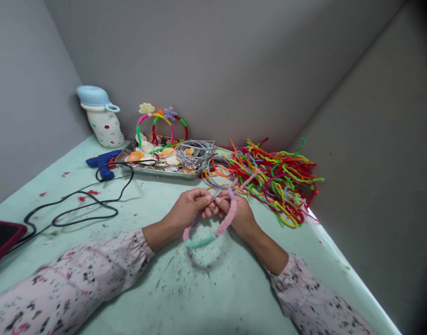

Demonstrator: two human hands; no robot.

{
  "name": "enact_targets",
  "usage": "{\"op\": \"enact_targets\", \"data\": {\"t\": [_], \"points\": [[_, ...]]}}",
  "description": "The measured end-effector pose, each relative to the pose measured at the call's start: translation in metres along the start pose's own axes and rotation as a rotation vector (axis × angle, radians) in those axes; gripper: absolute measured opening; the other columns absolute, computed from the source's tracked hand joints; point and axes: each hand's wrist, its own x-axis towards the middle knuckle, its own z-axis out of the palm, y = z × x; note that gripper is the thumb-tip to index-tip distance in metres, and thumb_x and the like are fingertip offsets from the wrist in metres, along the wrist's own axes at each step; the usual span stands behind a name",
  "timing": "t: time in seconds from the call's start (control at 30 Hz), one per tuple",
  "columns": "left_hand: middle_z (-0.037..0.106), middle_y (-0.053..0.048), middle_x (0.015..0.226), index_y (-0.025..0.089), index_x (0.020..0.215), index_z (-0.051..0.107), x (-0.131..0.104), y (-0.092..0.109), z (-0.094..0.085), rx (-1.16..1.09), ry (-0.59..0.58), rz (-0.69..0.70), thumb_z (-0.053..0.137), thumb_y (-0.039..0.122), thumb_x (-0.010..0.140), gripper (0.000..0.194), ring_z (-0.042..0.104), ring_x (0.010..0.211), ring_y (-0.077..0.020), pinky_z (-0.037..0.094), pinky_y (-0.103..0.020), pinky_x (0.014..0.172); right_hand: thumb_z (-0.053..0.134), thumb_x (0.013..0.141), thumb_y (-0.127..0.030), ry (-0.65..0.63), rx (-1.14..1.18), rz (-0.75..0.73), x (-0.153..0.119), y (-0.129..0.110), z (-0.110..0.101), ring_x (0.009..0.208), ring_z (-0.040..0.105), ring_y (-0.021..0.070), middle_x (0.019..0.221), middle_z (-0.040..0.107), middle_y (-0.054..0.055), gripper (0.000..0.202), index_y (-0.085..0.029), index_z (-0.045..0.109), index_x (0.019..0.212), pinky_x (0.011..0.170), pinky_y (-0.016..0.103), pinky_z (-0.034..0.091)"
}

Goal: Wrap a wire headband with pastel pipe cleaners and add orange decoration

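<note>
Checking the join on a fuzzy hoop (201,242), 2 hands meet near the center of the frame. The left hand (190,204) and the right hand (244,216) are close together, thumbs and fingertips pinched on the hoop's upper stretch; whether the fingertips touch each other cannot be told. The hoop hangs toward the lower edge of the frame, above the table (255,298), with pink, mint and lilac sections showing. Beyond the right fingers, a loose pink strand (250,179) points to the upper right; its attachment is hidden.

Assessment: the step in hand appears to be winding or fastening at the pinched spot. Good practice is to steady the hoop with 1 hand and let the other lay each turn snug against its neighbor. Tension should be even, since a slack turn would likely slide. Any sharp end is best tucked inward. Press lightly, as the curve could kink.

Surroundings: a pile of fuzzy sticks (283,177) lies right of center, near the right hand; strands could snag. At upper center, a metal tray (164,173) bears shells (146,148), 2 upright hoops (138,132) and a gray wire coil (195,156). A blue glue gun (105,162) lies left of the tray, well apart from the left hand.
</note>
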Motion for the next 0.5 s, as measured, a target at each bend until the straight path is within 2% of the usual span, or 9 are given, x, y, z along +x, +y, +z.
{"op": "enact_targets", "data": {"t": [0.5], "points": [[0.061,0.0,0.06,0.012,0.07,0.057,-0.003,0.0056,0.0035,-0.001,0.01,-0.04,0.069,0.031,0.07,0.023,0.05,0.048,-0.0056,0.038,-0.018,0.047,0.056,0.08,-0.037,-0.01,-0.03,-0.045,0.0014,0.0094,-0.0034,0.053,0.049,0.0108,0.057,0.053,-0.001,0.024,-0.015,0.057,0.071,0.055,0.024,0.043]]}}
